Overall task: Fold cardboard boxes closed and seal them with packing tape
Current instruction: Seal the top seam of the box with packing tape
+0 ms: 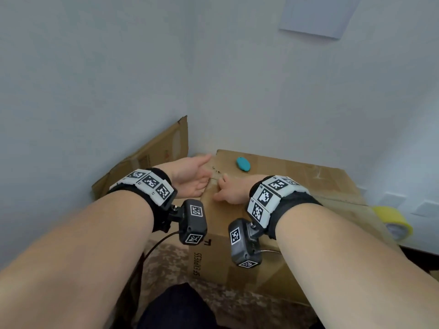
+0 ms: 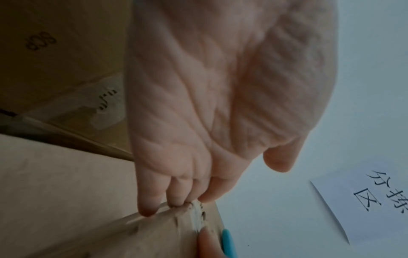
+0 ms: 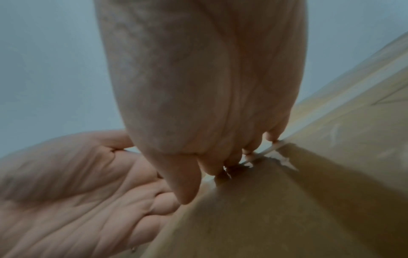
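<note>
My left hand (image 1: 190, 176) lay palm-up and spread on the top of the cardboard box (image 1: 237, 224), its fingers (image 2: 152, 197) straight and their tips resting along the edge of a flap, holding nothing. Just to its right my right hand (image 1: 228, 192) came down on the same top — its fingertips (image 3: 253, 151) bent and set on the edge where the flap met the tape-covered seam, the thumb hanging free; whether they pinched that edge or only pressed it I could not tell. Beyond both hands, near the box's far edge, sat a small teal object (image 1: 243, 164). Well off to the right of my right wrist lay the roll of yellow packing tape (image 1: 394, 223), beside the box. To the left of my left hand another flattened carton (image 1: 152, 153) leaned against the wall (image 1: 95, 79).
</note>
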